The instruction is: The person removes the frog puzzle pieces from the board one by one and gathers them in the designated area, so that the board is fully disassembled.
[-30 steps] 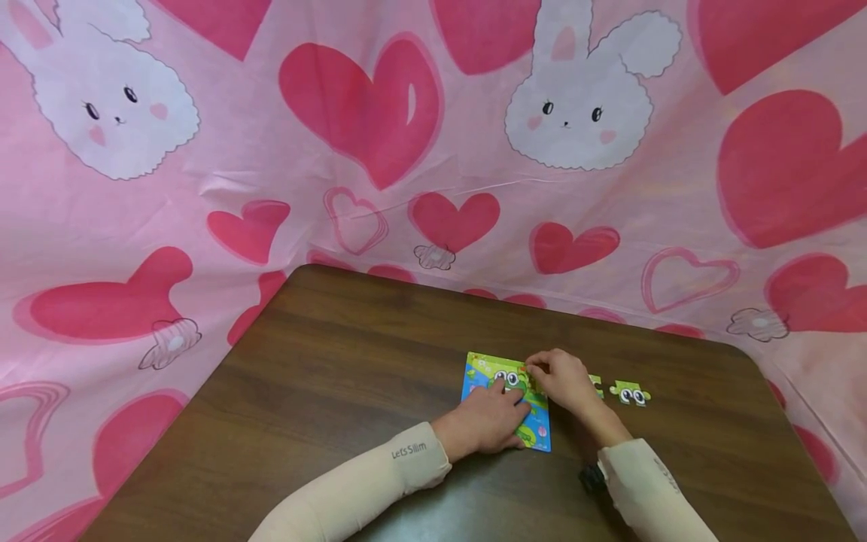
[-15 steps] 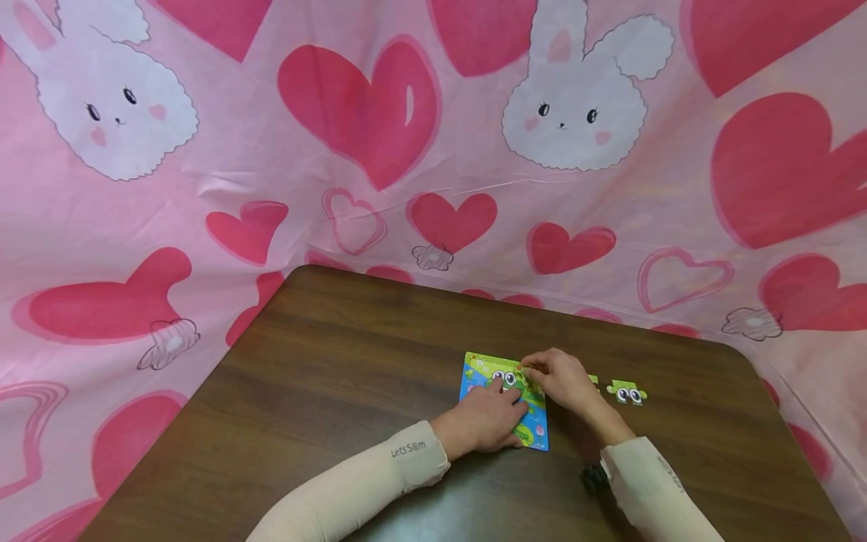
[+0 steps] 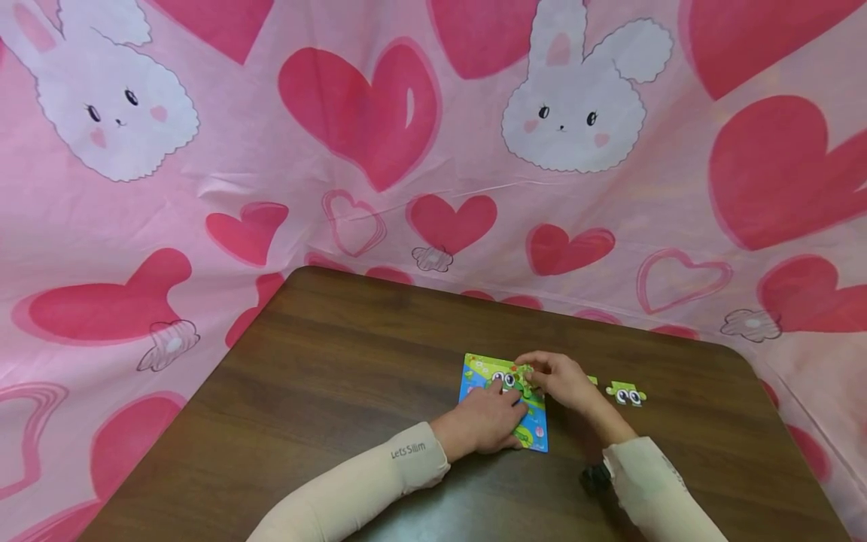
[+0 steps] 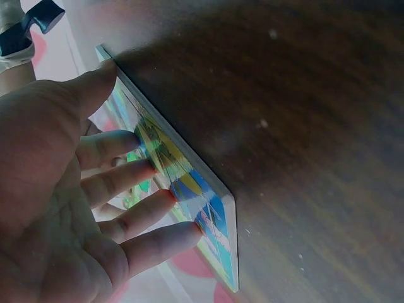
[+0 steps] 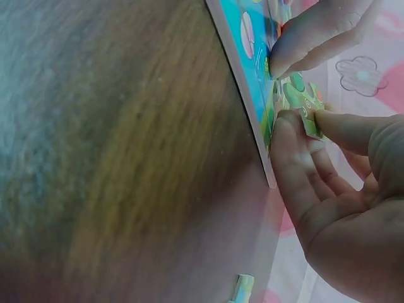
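Note:
A flat puzzle board [image 3: 538, 430] with a frog picture in green and blue lies on the table. Fingertips of my left hand [image 3: 482, 418] press on its face, while in the left wrist view the left thumb [image 4: 100, 85] rests at the board's edge. Between thumb and fingers, my right hand [image 3: 562, 380] pinches a green jigsaw puzzle piece [image 5: 304, 104], tilted close over the board's upper right part. The left fingers [image 5: 309, 41] show beside that piece in the right wrist view. Part of the frog picture is hidden under my hands.
To the right, a green jigsaw piece with two eyes [image 3: 628, 394] lies on the brown wooden table [image 3: 325, 376]. Another green piece [image 3: 592, 380] is partly hidden behind my right hand. A pink cloth [image 3: 474, 165] with hearts and rabbits hangs behind the table.
My right fingers have shifted slightly left over the board, and the pinched jigsaw piece has turned so that more of it shows. The left hand stays in place on the board.

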